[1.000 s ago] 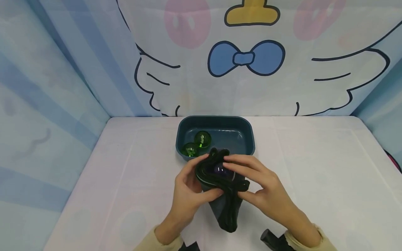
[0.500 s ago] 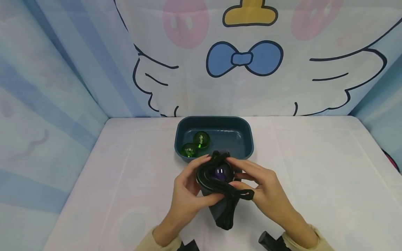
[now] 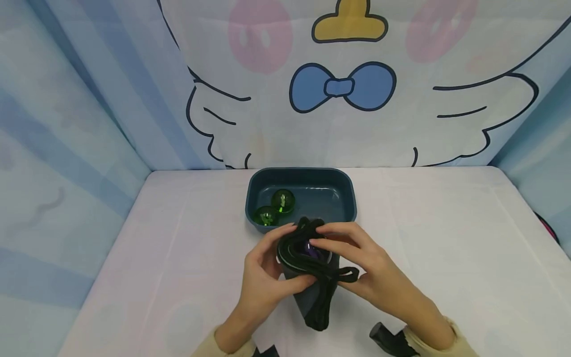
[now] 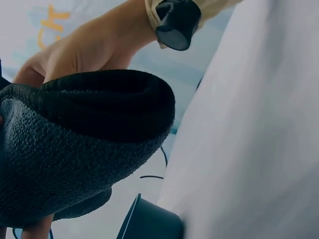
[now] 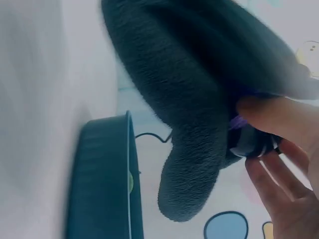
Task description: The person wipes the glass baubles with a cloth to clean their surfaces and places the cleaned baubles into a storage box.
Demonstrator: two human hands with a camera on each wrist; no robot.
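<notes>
In the head view my left hand [image 3: 263, 282] grips a folded dark fuzzy cloth [image 3: 314, 302], thumb on the near side and fingers on the far side. A shiny purple ball [image 3: 311, 250] sits in a fold at the cloth's top. My right hand [image 3: 374, 267] has its forefinger across the ball, partly hiding it, and its thumb low by the cloth. The right wrist view shows thumb and fingers around the ball [image 5: 246, 142]. In the left wrist view the cloth [image 4: 89, 154] bulges in front, with the right hand [image 4: 89, 45] behind it.
Just beyond the hands stands a dark teal basin [image 3: 348, 179]. Two clear green balls, one further back [image 3: 283, 201] and one nearer [image 3: 266, 216], lie in its left part. A white cloth covers the table [image 3: 446, 238]; a printed curtain [image 3: 276, 124] hangs behind.
My right hand's fingers have shifted about the ball, moving to its side and then back over its top. The left hand keeps its hold on the cloth.
</notes>
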